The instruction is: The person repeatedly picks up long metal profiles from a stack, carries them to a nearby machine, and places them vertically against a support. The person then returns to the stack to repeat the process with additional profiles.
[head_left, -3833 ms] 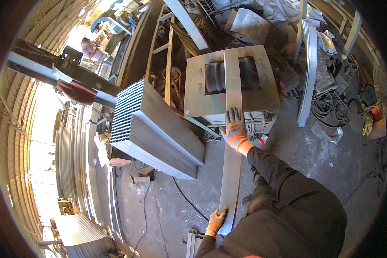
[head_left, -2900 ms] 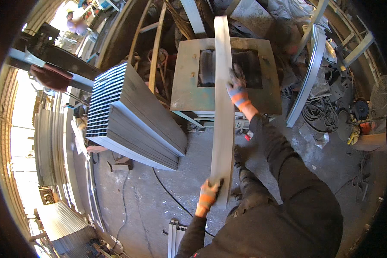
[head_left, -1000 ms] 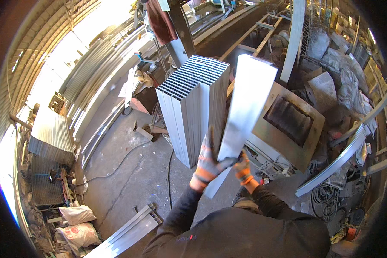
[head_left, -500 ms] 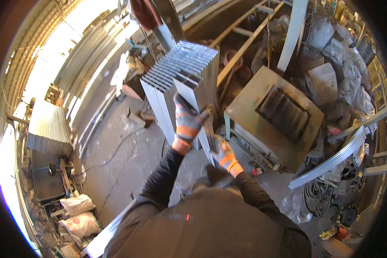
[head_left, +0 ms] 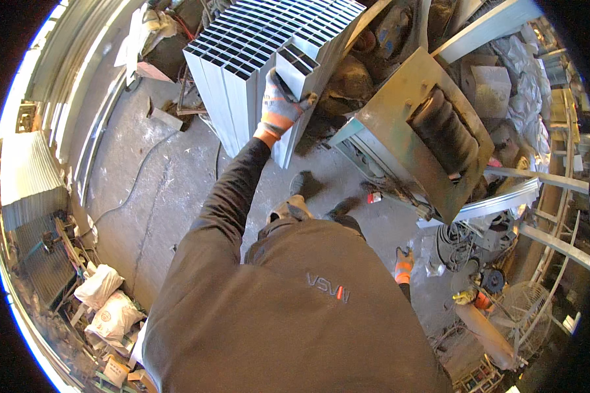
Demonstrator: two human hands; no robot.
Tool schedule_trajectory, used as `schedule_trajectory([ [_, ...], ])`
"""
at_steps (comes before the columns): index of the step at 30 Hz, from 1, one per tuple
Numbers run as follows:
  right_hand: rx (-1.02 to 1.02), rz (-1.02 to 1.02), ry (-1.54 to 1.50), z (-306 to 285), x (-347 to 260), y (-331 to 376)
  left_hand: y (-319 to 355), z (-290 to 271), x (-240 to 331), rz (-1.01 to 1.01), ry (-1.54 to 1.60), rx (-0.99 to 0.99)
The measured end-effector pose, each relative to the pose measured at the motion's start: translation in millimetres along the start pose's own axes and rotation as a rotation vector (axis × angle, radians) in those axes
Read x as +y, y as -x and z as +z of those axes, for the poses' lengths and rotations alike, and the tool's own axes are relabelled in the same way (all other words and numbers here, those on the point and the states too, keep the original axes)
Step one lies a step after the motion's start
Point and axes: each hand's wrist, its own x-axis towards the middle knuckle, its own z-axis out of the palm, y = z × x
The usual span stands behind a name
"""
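My left hand (head_left: 280, 103), in a grey and orange glove, grips a grey rectangular metal tube (head_left: 296, 72) standing upright at the right side of a stack of like tubes (head_left: 242, 59). The tube's open end faces up, level with the stack's top. My right hand (head_left: 404, 264), gloved the same way, hangs low by my right side, apart from the tube, holding nothing that I can see. My dark sweater fills the lower middle of the view.
A grey metal machine with a dark roller (head_left: 432, 124) stands right of the stack. Long metal profiles (head_left: 505, 203) lie beyond it. Cables and tools (head_left: 472, 281) litter the right floor. White sacks (head_left: 105, 301) and corrugated sheets (head_left: 26, 177) sit at the left.
The long tube went from the machine table to upright against the stack. My right hand has let go and dropped to my side; my left hand still holds the tube's top.
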Motion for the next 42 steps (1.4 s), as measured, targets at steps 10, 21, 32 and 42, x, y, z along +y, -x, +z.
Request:
schedule_trajectory([
  [10, -0.066, 0.306, -0.113, 73.6, -62.5, 100.0, -20.5, 17.0, -26.3, -0.056, -0.03, 0.008],
  [21, -0.055, 0.316, -0.395, 99.0, -104.4, 129.7, -17.9, 25.0, -47.4, -0.051, 0.034, 0.077],
  [32, -0.042, 0.388, -0.379, 105.7, -82.6, 150.2, -37.5, 45.7, -72.0, 0.008, -0.092, 0.122],
  [42, -0.013, 0.326, -0.469, 118.5, -67.9, 158.3, -32.9, 43.6, -41.9, -0.009, -0.463, 0.18],
])
